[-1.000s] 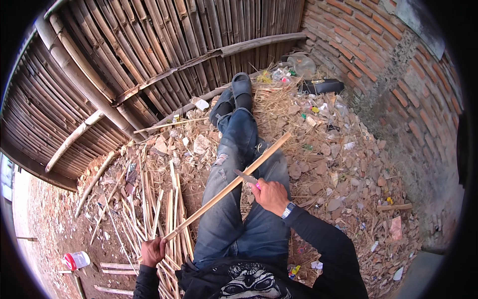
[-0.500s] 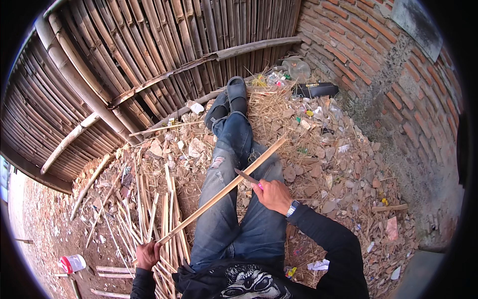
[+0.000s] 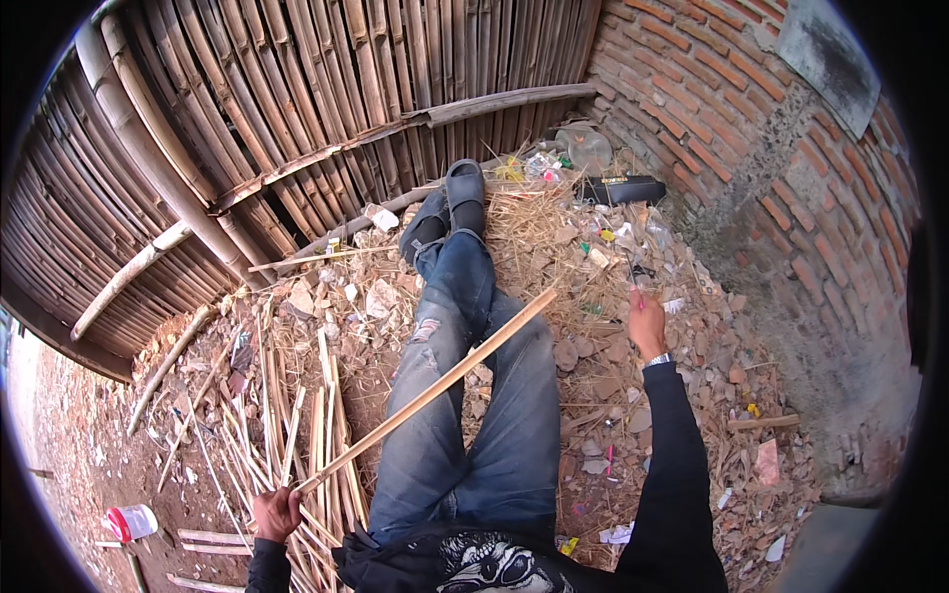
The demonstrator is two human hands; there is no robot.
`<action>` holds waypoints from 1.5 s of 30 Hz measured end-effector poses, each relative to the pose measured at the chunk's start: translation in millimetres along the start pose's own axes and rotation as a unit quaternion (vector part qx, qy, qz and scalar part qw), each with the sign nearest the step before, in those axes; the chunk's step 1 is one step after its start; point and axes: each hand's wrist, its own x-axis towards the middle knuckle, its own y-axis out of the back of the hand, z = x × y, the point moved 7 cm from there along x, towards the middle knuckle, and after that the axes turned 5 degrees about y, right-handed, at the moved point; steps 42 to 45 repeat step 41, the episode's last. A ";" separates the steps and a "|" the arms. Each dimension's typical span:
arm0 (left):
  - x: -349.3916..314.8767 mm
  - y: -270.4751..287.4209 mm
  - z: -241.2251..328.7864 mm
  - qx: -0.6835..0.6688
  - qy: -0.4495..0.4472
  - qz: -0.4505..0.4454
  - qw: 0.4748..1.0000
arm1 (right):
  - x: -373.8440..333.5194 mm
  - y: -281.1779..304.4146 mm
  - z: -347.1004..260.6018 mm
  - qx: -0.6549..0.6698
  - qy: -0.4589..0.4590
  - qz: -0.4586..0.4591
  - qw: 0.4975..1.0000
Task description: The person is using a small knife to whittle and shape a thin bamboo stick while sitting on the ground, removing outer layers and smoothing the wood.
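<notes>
My left hand [image 3: 277, 513] is closed round the near end of a pale bamboo strip [image 3: 425, 397]. The strip slants up to the right across my legs in jeans [image 3: 427, 435], and its far end rests over my right leg. Off to the right, apart from the strip, my right hand [image 3: 647, 324] grips a knife [image 3: 635, 276]. Its thin blade points away from me and is hard to make out against the rubble; most of the handle is hidden in my fist. Beside my left leg lies a loose pile of split bamboo strips [image 3: 329, 425].
A bamboo-slat wall [image 3: 326, 99] rises ahead, meeting a brick wall [image 3: 712, 109] on the right. Rubble and straw cover the ground [image 3: 603, 366]. A black pouch [image 3: 621, 190] lies near the corner. At lower left is a red-and-white plastic tub [image 3: 131, 523].
My right hand with the knife has left the strip and moved out to the right, the arm straightening. My left hand keeps its hold, and the strip has barely shifted.
</notes>
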 end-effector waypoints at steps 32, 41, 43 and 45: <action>21.1 8.9 8.9 0.062 -0.112 0.069 0.989 | -52.1 -64.8 -145.2 -0.049 0.151 -0.176 0.972; 14.5 -12.7 -5.1 0.017 -0.047 0.013 0.999 | -42.0 -38.9 -147.0 0.050 0.096 -0.131 0.985; 14.5 -12.7 -5.1 0.017 -0.047 0.013 0.999 | -42.0 -38.9 -147.0 0.050 0.096 -0.131 0.985; 14.5 -12.7 -5.1 0.017 -0.047 0.013 0.999 | -42.0 -38.9 -147.0 0.050 0.096 -0.131 0.985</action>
